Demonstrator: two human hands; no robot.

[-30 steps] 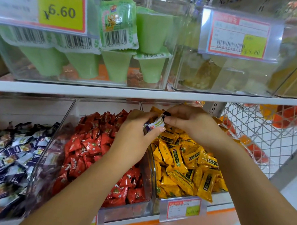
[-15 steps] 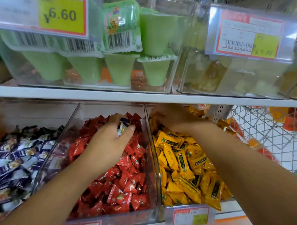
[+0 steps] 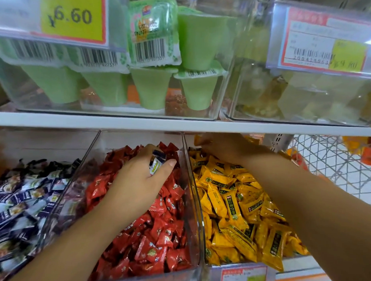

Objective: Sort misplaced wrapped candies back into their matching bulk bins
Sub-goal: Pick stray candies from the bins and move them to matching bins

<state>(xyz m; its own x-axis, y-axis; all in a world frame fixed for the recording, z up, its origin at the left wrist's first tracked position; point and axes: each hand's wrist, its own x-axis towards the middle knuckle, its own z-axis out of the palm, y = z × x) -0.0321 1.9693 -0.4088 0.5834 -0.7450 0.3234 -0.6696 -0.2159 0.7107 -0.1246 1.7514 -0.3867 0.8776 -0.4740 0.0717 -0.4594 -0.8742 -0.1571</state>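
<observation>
Three clear bulk bins stand side by side on the lower shelf. The left bin (image 3: 74,178) holds dark blue and white candies, the middle bin (image 3: 190,203) red ones, the right bin (image 3: 199,265) yellow ones. My left hand (image 3: 141,181) hovers over the red candies and pinches a blue and white wrapped candy (image 3: 156,163) between thumb and fingers. My right hand (image 3: 220,145) reaches into the far back of the yellow bin, under the shelf edge. Its fingers are curled among the yellow candies; what they hold is hidden.
A white shelf board (image 3: 181,124) runs just above both hands. Clear bins with green jelly cups (image 3: 150,86) and pale sweets (image 3: 297,96) stand on it, with price tags (image 3: 71,14) in front. A wire basket (image 3: 331,162) sits at the right.
My left hand took the blue and white candy from the yellow bin and carried it left over the red bin. My right hand went deeper into the back of the yellow bin.
</observation>
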